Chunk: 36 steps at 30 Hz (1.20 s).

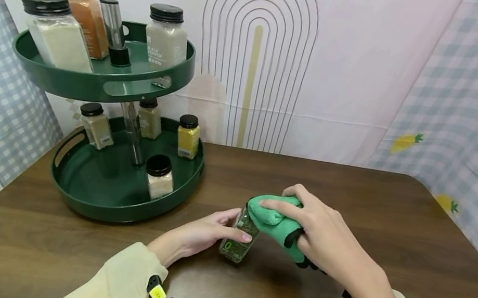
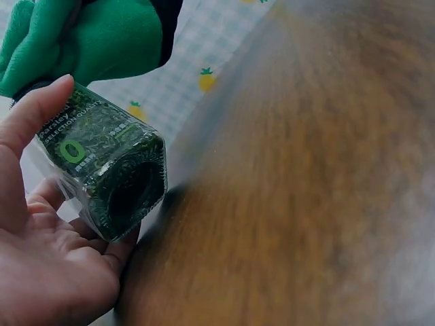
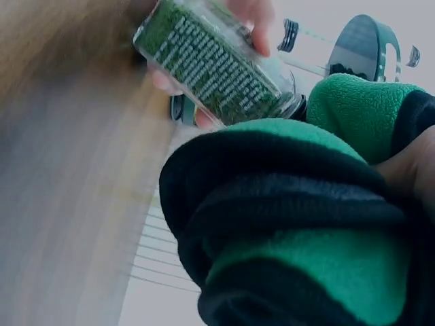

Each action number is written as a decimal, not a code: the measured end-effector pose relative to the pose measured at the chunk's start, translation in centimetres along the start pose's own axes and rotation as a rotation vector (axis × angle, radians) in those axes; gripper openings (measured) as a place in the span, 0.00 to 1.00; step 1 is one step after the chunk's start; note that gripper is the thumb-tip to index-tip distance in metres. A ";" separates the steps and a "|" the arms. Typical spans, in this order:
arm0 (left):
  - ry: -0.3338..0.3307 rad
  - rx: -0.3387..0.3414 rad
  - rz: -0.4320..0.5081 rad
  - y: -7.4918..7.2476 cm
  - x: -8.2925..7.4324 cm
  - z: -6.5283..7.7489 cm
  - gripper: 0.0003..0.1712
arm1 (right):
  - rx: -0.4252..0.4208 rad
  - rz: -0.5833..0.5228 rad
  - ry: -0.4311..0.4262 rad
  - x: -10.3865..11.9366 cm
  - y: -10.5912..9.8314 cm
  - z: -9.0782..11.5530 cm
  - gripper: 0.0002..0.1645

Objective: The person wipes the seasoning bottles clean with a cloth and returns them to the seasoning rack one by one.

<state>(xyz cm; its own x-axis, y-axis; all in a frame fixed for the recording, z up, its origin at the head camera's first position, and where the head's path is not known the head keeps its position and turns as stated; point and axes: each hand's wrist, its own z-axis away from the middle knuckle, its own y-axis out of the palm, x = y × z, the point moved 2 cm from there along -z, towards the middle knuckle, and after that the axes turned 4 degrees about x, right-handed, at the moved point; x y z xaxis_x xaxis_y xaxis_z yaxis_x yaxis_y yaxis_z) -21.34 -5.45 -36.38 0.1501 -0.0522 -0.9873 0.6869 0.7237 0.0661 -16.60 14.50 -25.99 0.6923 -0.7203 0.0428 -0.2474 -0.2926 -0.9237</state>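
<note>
My left hand (image 1: 206,233) grips a clear square jar of dried parsley (image 1: 238,238), tilted with its base toward me. In the left wrist view the thumb lies along the parsley jar's (image 2: 95,146) label and fingers sit behind it. My right hand (image 1: 325,232) holds a folded green cloth (image 1: 278,224) with black edging over the jar's top end, so the lid is mostly hidden. In the right wrist view the cloth (image 3: 285,136) meets the dark lid, and white text covers the side of the jar (image 3: 211,64).
A green two-tier round rack (image 1: 100,213) stands at the left on the wooden table (image 1: 374,219). Its upper tier (image 1: 88,84) bears large black-lidded jars and a silver cylinder (image 1: 114,30). Several small jars, including a yellow one (image 1: 187,140), stand on the lower tier. Patterned cloth hangs behind.
</note>
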 end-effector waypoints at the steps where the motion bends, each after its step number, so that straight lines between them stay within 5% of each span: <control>1: 0.001 -0.001 -0.008 0.0 0.0 0.0 0.31 | 0.004 0.012 -0.003 0.0 -0.1 0.0 0.50; 14: -0.018 -0.025 0.002 -0.8 0.2 0.3 0.36 | 0.089 0.163 0.068 -2.3 1.3 -0.3 0.38; 19: -0.001 -0.009 -0.033 -0.3 -0.3 0.1 0.31 | -0.052 0.085 0.089 -2.7 0.1 -0.2 0.37; 24: -0.001 0.002 -0.096 0.3 -0.6 0.0 0.23 | -0.198 -0.032 -0.033 -1.6 -1.6 0.1 0.41; 28: 0.013 0.021 -0.214 0.6 -1.0 0.2 0.22 | -0.110 -0.058 -0.121 -0.6 -1.3 0.0 0.44; 36: 0.084 0.070 -0.430 1.3 -1.6 0.4 0.28 | -0.010 0.010 -0.068 0.0 -0.7 0.2 0.44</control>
<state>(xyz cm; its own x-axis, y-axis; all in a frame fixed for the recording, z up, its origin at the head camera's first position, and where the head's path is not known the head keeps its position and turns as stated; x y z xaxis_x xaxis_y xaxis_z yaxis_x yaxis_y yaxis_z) -20.38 -4.68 -34.62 -0.2163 -0.2799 -0.9353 0.7211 0.6000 -0.3463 -16.28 14.78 -25.41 0.7342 -0.6789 0.0067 -0.2612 -0.2917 -0.9202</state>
